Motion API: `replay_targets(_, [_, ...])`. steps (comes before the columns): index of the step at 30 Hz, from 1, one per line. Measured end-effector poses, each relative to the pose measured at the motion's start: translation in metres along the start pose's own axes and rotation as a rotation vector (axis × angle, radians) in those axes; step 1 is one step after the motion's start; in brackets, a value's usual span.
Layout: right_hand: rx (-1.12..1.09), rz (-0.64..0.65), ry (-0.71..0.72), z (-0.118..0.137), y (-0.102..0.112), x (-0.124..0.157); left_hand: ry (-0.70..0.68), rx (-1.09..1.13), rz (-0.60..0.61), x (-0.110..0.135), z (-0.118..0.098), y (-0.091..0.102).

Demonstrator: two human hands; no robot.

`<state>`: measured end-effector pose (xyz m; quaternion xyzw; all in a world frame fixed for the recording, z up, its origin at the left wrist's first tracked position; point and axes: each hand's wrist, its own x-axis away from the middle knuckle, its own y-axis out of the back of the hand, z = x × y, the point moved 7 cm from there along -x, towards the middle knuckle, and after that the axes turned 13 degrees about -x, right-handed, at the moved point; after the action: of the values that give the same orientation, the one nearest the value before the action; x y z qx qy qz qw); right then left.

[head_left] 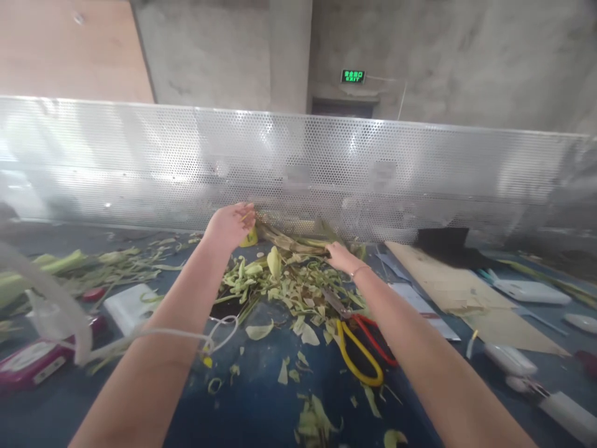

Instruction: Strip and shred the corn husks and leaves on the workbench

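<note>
My right hand (341,257) is closed around the end of a bundle of brownish-green plant stems (291,242), which lies across the far side of the leaf pile. My left hand (231,225) has its fingers curled beside the other end of the stems; what they hold, if anything, is too blurred to make out. Just under those fingers stands a yellow round object (250,237). Below both hands spreads a heap of pale green leaf trimmings (275,283). Scissors (358,358) with one yellow and one red handle lie by my right forearm, blades toward the heap.
A perforated metal panel (298,162) rises behind the blue table (242,398). Brown cardboard (438,280) and white devices (532,291) lie right. At left are a magenta device (35,367), a white box (130,308) and a pale tube (56,298). A white cord (175,333) crosses my left forearm.
</note>
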<state>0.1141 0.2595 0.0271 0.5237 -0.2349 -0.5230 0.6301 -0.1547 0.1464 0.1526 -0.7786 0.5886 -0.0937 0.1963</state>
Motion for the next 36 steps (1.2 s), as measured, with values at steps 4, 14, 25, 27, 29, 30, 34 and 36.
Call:
replay_targets(4, [0.061, 0.037, 0.012, 0.018, -0.016, -0.032, -0.064, 0.103, 0.004, 0.018, -0.024, 0.001])
replay_targets(14, [-0.073, 0.066, 0.033, 0.012, -0.016, -0.049, -0.178, 0.027, 0.082, 0.027, -0.040, -0.007])
replay_targets(25, [-0.758, 0.008, 0.008, 0.007, 0.028, -0.008, -0.033, -0.246, 0.128, -0.030, 0.023, 0.005])
replay_targets(27, [-0.883, -0.024, -0.005, 0.008, 0.032, -0.001, -0.054, -0.386, 0.182, -0.033, 0.033, 0.002])
replay_targets(29, [-0.982, -0.069, -0.009, 0.009, 0.038, 0.005, -0.065, -0.619, 0.260, -0.034, 0.045, -0.002])
replay_targets(30, [-1.057, -0.095, -0.008, 0.010, 0.042, 0.009, -0.076, -0.768, 0.305, -0.034, 0.052, -0.004])
replay_targets(34, [-1.509, -0.154, -0.006, 0.015, 0.051, 0.023, -0.220, -1.400, 0.546, -0.032, 0.086, -0.014])
replay_targets(36, [-1.642, -0.139, -0.017, 0.020, 0.048, 0.030, -0.306, -1.628, 0.639, -0.032, 0.102, -0.015])
